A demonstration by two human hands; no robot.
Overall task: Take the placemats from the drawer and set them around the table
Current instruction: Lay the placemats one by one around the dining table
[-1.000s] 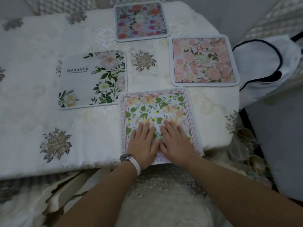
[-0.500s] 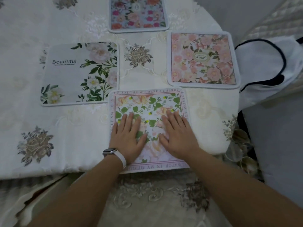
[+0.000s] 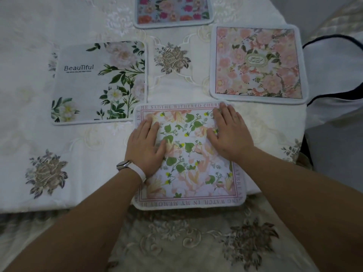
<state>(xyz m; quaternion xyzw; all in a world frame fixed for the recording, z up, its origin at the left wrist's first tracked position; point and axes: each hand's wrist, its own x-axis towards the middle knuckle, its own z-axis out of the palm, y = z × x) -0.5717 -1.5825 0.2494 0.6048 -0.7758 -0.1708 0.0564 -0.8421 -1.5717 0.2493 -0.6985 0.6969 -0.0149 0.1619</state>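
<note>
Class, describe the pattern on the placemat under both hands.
Pink flowers and green leaves on white, framed by a pink lettered border: the near placemat, shown in the head view.

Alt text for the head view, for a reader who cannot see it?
A person's left hand and right hand lie flat on a leafy blossom placemat at the table's near edge. Three more floral placemats lie on the white embroidered tablecloth: a white placemat reading Beautiful at left, a pink placemat at right, a blue placemat farthest away.
</note>
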